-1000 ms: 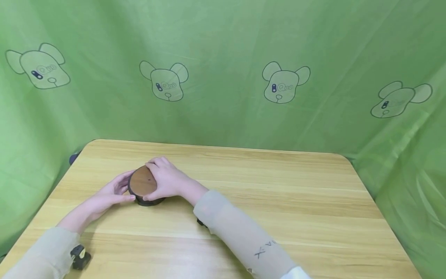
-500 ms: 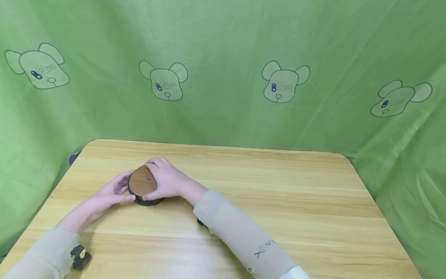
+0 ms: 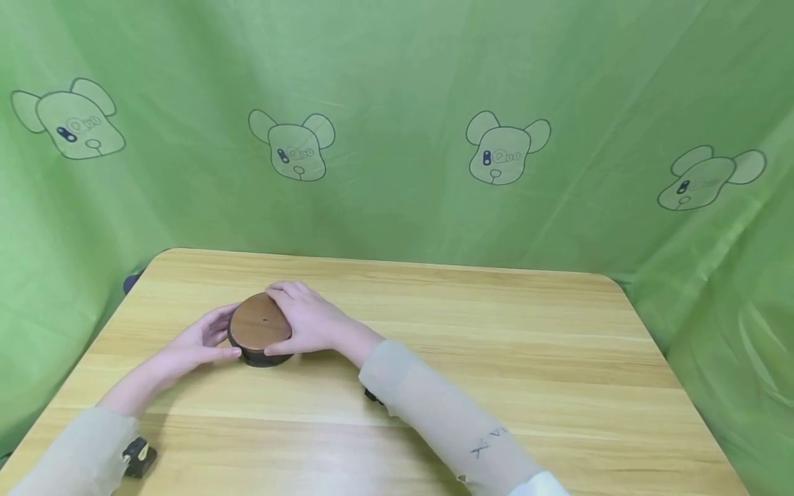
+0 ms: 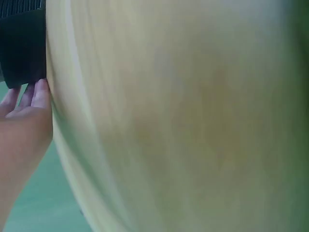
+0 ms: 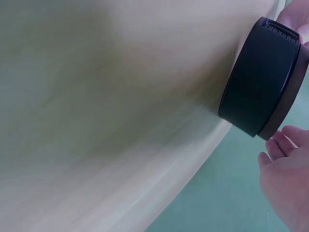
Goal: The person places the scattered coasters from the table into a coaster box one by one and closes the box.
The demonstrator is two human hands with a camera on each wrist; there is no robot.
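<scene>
A round black case [image 5: 258, 79] with a brown wood-grain top [image 3: 257, 322] stands at the left of the table. Its side has a ribbed strip, seen in the right wrist view. My left hand [image 3: 191, 344] holds the case from the left, thumb in front and fingers behind; in the left wrist view its fingertips [image 4: 42, 84] touch the black wall. My right hand [image 3: 313, 320] is spread at the right edge of the top, thumb at the front and fingers at the back. In the right wrist view its loosely bent fingers [image 5: 276, 149] are right at the rim.
The wood-grain table [image 3: 465, 344] reaches far to the right. A green curtain [image 3: 397, 200] with bear-head drawings surrounds its back and sides. A small black device [image 3: 139, 458] sits at the left sleeve [image 3: 83, 451].
My right hand and forearm have shifted slightly right, baring more of the brown top. My left hand and the case stay in nearly the same place.
</scene>
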